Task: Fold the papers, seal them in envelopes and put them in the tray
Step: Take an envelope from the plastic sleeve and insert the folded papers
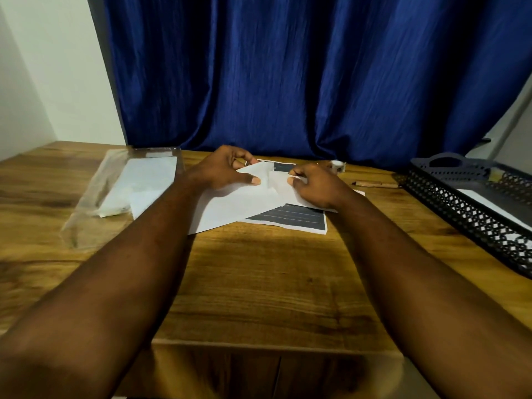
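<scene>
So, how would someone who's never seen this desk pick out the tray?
Start at the wooden desk in front of the blue curtain and go to its right edge, past the right hand. The tray is the long dark container there; alone among the flat white papers, it has lattice-mesh walls.

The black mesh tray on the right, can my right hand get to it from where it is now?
Probably yes, once it lets go: the right hand pinches the white paper, and only bare table and a pencil lie between it and the tray.
</scene>
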`<state>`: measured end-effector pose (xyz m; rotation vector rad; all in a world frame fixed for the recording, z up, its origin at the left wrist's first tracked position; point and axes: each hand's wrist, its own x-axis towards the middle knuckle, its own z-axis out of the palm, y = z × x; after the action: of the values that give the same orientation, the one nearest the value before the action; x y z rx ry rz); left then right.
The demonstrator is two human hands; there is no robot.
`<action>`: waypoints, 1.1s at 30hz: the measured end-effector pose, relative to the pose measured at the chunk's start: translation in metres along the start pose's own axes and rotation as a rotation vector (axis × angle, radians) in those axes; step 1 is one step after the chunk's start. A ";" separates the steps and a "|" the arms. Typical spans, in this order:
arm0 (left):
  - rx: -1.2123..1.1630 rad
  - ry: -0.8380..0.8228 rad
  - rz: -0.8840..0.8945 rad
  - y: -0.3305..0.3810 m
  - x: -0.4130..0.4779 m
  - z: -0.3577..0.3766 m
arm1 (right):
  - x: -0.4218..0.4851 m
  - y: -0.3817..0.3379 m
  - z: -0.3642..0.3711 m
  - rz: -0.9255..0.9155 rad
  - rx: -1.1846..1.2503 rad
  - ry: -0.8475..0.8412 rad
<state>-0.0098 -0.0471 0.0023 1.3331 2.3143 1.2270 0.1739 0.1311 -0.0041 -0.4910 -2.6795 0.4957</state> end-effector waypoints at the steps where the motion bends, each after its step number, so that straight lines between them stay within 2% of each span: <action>1: 0.004 0.000 0.002 0.001 -0.001 0.001 | 0.001 0.000 0.000 -0.022 -0.032 0.005; 5: -0.034 0.048 -0.016 -0.002 0.000 -0.001 | 0.008 0.000 -0.003 -0.103 -0.135 0.049; 9: -0.114 0.038 -0.017 0.000 -0.002 -0.001 | 0.013 -0.003 -0.006 -0.160 -0.227 0.020; 16: -0.074 0.040 -0.004 0.003 -0.006 0.003 | 0.010 0.003 -0.004 -0.112 -0.151 0.059; 20: -0.122 0.007 -0.005 0.006 -0.009 0.003 | 0.006 -0.002 -0.007 -0.131 -0.013 0.026; 29: -0.112 -0.073 0.040 0.010 -0.007 0.005 | 0.011 -0.011 -0.004 -0.166 -0.080 -0.015; 33: -0.083 0.001 0.032 0.006 0.000 0.013 | 0.011 -0.011 -0.001 -0.130 -0.023 0.008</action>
<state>0.0011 -0.0385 -0.0017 1.3466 2.2248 1.3192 0.1620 0.1262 0.0036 -0.3221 -2.6902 0.4256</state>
